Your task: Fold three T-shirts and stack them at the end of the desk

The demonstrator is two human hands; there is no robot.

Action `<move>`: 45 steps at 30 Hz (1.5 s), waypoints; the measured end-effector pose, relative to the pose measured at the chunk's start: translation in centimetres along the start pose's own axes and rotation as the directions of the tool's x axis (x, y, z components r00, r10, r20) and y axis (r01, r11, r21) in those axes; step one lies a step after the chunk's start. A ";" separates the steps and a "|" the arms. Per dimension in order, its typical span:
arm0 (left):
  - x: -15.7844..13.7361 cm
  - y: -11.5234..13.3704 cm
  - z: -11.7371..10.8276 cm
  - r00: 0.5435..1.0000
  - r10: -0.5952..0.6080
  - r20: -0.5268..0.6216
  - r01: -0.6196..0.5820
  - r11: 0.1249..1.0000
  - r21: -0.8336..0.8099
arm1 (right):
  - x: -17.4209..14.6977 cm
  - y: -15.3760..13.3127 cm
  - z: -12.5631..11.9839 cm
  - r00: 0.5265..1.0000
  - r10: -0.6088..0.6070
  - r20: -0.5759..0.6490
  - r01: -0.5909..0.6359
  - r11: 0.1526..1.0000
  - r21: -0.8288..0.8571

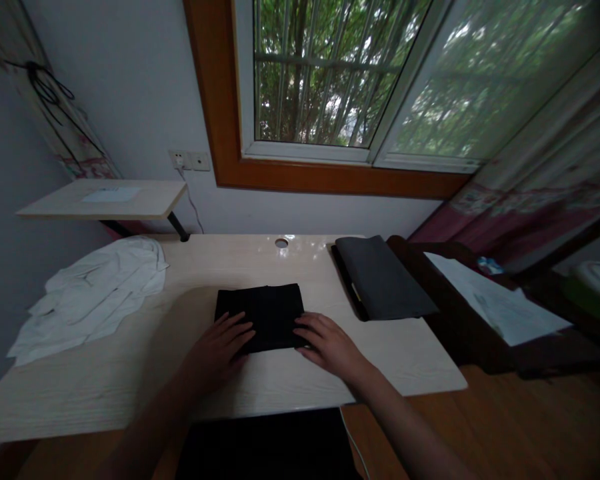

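Observation:
A black folded cloth (267, 310), neatly rectangular, lies flat on the pale wooden desk (240, 260). My left hand (223, 343) rests on its left front part, fingers spread over the fabric. At its right edge is my right hand (325, 340), with the fingertips touching the side of the cloth and the thumb near its front corner. Whether the right fingers pinch any of the fabric is hard to see. To the right lies a stack of dark grey and black folded cloth (380, 277).
A crumpled white garment (100, 287) covers the desk's left side, below a raised shelf (105, 200). Beyond the right edge, a dark wooden piece of furniture (480, 347) carries white paper (495, 300). A window (340, 80) is behind the desk.

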State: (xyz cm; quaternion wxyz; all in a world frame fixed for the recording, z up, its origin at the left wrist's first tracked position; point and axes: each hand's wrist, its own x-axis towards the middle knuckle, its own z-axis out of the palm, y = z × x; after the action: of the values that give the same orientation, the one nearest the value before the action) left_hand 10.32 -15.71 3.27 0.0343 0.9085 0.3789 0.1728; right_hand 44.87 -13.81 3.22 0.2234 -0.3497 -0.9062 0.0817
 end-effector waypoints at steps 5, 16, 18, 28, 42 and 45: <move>-1.0 -0.7 1.7 0.999 -0.043 -0.019 0.044 0.998 0.051 | -0.2 0.3 -0.1 1.000 -0.016 0.015 0.017 0.999 -0.052; -3.3 -2.0 0.9 0.997 -0.065 -0.042 0.069 0.991 0.111 | -0.5 -0.1 1.1 0.992 0.010 -0.129 -0.018 0.998 -0.058; -3.3 -2.3 0.9 0.995 -0.078 -0.056 0.083 0.992 0.094 | -0.2 -0.1 0.9 0.986 0.024 -0.166 -0.027 1.000 -0.014; -2.5 -1.9 -1.3 0.894 -0.428 -0.136 0.381 0.883 -0.274 | 1.4 -0.4 -2.1 0.910 0.219 -0.351 -0.094 0.935 0.341; 4.1 -4.0 -1.7 0.651 -0.759 0.010 0.517 0.435 -0.738 | 7.1 2.6 -0.8 0.662 0.704 -0.256 -0.412 0.627 0.661; 5.1 -6.0 0.2 0.622 -0.782 -0.035 0.560 0.476 -0.678 | 8.2 4.2 1.1 0.627 0.735 -0.259 -0.455 0.615 0.643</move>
State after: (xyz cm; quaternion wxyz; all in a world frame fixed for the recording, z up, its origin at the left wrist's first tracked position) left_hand 9.64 -7.85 3.40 0.3235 0.5724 0.6318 0.4104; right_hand 41.53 -5.23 3.84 0.4931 -0.5752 -0.5789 0.3014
